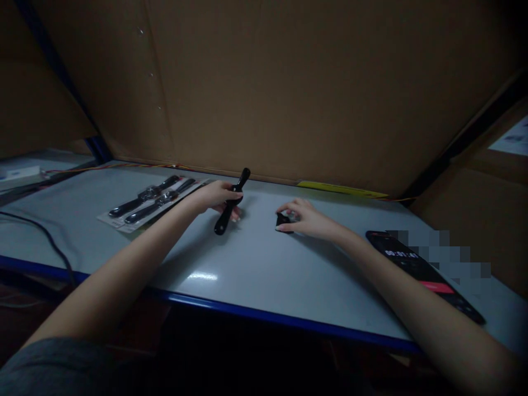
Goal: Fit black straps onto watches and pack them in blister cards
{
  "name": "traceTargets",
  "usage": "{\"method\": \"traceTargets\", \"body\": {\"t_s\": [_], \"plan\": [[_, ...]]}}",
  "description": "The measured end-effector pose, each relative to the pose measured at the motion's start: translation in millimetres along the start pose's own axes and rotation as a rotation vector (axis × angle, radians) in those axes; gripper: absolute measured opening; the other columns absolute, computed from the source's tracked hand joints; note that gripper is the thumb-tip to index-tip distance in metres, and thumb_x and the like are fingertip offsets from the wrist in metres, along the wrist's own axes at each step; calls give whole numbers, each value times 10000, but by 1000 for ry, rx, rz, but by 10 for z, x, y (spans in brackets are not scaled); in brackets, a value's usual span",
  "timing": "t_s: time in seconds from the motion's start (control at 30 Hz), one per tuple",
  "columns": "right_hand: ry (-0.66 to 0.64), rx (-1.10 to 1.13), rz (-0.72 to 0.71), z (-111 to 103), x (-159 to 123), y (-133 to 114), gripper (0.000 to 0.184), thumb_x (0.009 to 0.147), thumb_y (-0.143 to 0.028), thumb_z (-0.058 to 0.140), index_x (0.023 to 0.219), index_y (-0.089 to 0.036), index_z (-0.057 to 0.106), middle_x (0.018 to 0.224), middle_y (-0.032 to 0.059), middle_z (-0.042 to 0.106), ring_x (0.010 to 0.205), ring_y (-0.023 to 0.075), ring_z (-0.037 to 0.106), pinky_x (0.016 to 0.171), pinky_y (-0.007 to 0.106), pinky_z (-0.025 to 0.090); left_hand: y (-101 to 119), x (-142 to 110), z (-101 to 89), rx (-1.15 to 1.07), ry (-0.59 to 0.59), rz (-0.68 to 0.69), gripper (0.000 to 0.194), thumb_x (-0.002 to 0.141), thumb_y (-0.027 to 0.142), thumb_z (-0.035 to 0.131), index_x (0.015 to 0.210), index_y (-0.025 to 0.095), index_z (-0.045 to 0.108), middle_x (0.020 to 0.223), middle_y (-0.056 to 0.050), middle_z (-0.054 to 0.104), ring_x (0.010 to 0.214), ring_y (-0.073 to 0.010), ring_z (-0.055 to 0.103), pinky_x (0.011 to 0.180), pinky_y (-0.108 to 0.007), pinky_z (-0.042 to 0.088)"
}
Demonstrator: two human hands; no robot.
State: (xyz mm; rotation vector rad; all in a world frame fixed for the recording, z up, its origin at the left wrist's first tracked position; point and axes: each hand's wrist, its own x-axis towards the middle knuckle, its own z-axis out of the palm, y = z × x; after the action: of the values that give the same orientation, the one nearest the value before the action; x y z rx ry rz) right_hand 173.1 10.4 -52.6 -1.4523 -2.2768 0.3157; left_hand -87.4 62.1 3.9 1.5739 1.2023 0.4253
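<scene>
**Black strap clasped over white bench**

The left hand (216, 198) closes around a glossy black strap (223, 221), held tilted across the fist over the white bench (256, 275). Well to its right, the right hand (304, 218) pinches a small black piece (282, 221) at the bench surface, arm stretched forward. Carded straps (148, 203) lie farther left.

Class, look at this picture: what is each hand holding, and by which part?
The left hand holds a black watch strap around its middle. The right hand pinches a small black piece by its edges, between thumb and fingertips.
</scene>
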Motion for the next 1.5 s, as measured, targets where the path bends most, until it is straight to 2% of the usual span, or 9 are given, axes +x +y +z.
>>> {"method": "traceTargets", "body": {"t_s": [0.23,0.43,0.57,0.7,0.8,0.97,1.17,1.33,1.5], "plan": [[-10,201,102,4,29,17,464,570,-448,727,859,-200,460,814,26,540,717,161,493,602,279,396,92,37,362,-414,-149,132,287,821,188,570,1072,156,435,857,-110,688,717,-216,690,775,-441,526],[25,269,156,-105,-4,-8,179,710,-271,585,827,-202,469,667,-4,564,559,129,539,539,270,397,9,32,550,-579,-112,24,133,855,115,457,988,116,443,862,-132,675,693,-192,681,739,-424,539],[69,227,245,-292,-50,-40,120,772,-232,480,872,-197,536,686,31,610,555,137,548,534,278,394,-76,22,571,-653,-147,-7,126,859,132,440,985,123,437,909,-149,671,752,-219,683,738,-424,536],[-80,13,254,-411,-145,-206,232,777,-385,503,834,-201,631,697,49,610,611,162,528,531,285,340,-84,7,595,-772,-182,-69,147,859,179,424,975,99,467,942,-151,655,813,-228,671,787,-406,526],[-167,-141,270,-332,-217,-359,446,633,-610,605,823,-208,638,752,58,624,668,195,542,528,285,328,-79,3,614,-850,-140,-63,179,836,180,448,974,74,489,958,-149,640,854,-228,657,821,-373,516],[-185,-224,336,-131,-217,-422,582,538,-681,629,851,-191,599,746,62,619,672,208,537,510,286,318,-72,-15,624,-883,-31,-51,172,823,168,463,967,84,503,913,-129,625,881,-234,630,828,-419,507],[-389,-25,439,-118,-129,-263,559,479,-660,673,757,-189,559,642,19,563,571,158,486,464,267,280,-62,-45,630,-837,-80,-72,191,823,217,478,968,100,517,914,-128,629,898,-248,624,802,-441,515],[-307,55,374,-119,-134,-193,622,447,-529,750,912,-179,531,665,-8,547,586,146,486,483,262,311,-74,-38,646,-776,-93,-58,185,816,220,491,937,87,535,907,-131,627,866,-241,630,811,-463,506],[-434,82,320,-190,-135,-260,447,465,-440,760,784,-175,594,618,-22,528,547,121,452,484,255,298,-74,-34,654,-757,-80,-38,141,819,205,486,909,105,525,906,-109,626,846,-230,629,802,-488,505]]}}
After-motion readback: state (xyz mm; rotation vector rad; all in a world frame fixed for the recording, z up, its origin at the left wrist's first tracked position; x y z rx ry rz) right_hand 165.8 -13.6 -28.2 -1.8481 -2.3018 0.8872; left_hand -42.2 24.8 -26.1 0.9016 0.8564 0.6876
